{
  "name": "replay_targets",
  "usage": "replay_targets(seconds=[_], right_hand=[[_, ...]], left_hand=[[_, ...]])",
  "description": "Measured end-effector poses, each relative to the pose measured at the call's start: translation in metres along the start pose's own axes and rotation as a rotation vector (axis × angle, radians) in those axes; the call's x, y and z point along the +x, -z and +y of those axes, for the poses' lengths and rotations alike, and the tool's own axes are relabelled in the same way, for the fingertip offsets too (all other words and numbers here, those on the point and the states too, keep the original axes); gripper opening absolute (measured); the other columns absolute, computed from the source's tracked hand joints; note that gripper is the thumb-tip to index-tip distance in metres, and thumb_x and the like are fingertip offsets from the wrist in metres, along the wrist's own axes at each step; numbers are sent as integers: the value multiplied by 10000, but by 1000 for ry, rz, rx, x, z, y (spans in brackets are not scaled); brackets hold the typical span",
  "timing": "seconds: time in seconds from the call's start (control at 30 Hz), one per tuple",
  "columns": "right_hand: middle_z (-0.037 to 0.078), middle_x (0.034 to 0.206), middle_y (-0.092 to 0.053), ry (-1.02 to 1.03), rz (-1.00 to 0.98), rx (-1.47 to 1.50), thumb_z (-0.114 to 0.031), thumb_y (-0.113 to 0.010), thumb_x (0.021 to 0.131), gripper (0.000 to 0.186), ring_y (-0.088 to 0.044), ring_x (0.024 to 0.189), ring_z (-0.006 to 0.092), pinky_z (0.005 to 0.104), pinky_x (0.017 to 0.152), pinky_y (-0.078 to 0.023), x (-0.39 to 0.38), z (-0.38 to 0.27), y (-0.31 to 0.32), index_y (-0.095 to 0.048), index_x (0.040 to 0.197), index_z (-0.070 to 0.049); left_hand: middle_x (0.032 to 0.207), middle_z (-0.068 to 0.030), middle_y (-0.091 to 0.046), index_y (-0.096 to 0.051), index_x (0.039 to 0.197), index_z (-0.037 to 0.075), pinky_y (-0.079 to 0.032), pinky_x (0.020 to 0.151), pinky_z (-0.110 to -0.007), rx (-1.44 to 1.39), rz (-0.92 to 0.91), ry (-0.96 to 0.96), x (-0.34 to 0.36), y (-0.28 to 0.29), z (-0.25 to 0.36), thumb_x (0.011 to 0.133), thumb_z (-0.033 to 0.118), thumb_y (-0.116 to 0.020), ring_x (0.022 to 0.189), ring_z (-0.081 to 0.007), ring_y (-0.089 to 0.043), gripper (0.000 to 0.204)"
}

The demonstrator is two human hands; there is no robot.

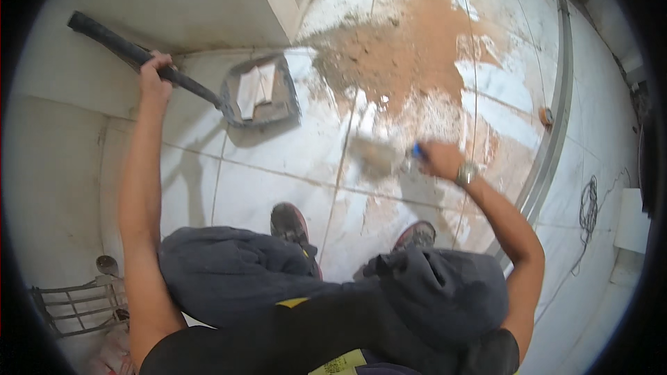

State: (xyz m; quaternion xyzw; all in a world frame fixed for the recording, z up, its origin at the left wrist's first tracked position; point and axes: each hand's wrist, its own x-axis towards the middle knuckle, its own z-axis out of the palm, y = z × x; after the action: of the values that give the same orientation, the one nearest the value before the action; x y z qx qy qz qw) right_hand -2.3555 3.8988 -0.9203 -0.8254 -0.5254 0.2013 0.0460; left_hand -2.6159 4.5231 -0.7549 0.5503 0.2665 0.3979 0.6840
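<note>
My left hand [156, 76] is closed around the long black handle of a dustpan [299, 107]. The pan rests on the tiled floor with pale broken tile pieces [254, 90] and some dirt in it. My right hand [441, 160] grips a blue-handled trowel [375, 156] low over the floor. Its broad greyish blade is smeared by motion, so its exact shape is unclear. Just beyond the blade, reddish sand and grey debris [410, 48] spread across the white tiles.
A wall corner [278, 7] stands beyond the dustpan. Along the right runs a long metal bar [556, 111], with an orange roll of tape [546, 117] beside it. A coiled cable [589, 205] lies farther right. At the lower left is a dark rack [76, 305].
</note>
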Motion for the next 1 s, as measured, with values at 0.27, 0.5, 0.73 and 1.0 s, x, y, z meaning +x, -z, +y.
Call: replay_targets(seconds=[0.27,0.5,0.73,1.0], right_hand=[[148,862,-692,-106,7,27,-369,-642,851,288,-681,794,361,490,709,-546,-55,32,-14,-680,972,-111],[144,801,-680,43,-60,147,-380,-681,821,291,-673,765,356,493,687,-526,-89,12,20,-680,926,-109],[200,854,-704,-411,73,244,-370,-662,845,351,-675,776,387,463,727,-533,-91,80,17,-683,981,-47],[66,758,-629,-691,183,1175,-291,-652,884,247,-582,537,126,281,458,-466,-124,54,-8,-573,889,-58]], left_hand=[[757,16,-468,-493,858,130,-403,745,-364,77,93,102,-25,-45,-3,721,-54,-591,728,-167,-517,250],[791,10,-471,-487,872,120,-420,768,-371,49,-11,77,1,-18,-18,750,-79,-564,763,-164,-530,247],[881,-2,-476,-485,889,115,-453,801,-379,160,-17,108,-7,-84,-27,789,-89,-580,849,-171,-534,247],[878,-2,-490,-488,895,124,-452,864,-412,121,-156,170,-14,-118,-53,808,-84,-585,847,-168,-535,246]])
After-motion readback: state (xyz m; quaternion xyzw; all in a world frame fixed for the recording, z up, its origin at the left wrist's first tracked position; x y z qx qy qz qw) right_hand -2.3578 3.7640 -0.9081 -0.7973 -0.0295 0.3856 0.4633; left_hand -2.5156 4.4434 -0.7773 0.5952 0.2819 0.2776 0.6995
